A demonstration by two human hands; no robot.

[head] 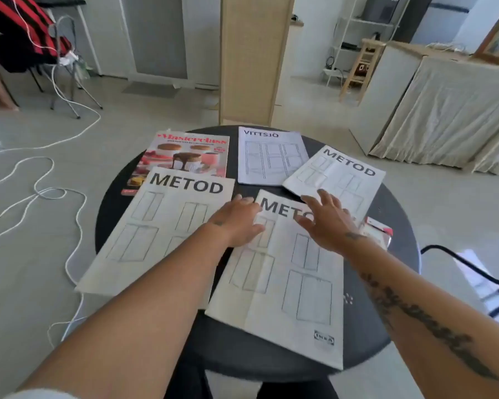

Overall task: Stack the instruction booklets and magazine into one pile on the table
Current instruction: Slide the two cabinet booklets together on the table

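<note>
A white cable [41, 194] loops over the tiled floor, near a wooden stool [360, 67] and cloth-draped furniture [444, 110].

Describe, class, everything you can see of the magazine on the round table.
The magazine lies flat and closed at the far left of the dark round table. Its glossy cover is pink and red, with a red title that seems to read Masterclass above pictures of cakes. A METOD booklet overlaps its near edge, hiding the lower part. Its far left corner seems to overhang the rim. Neither hand touches it.
</note>
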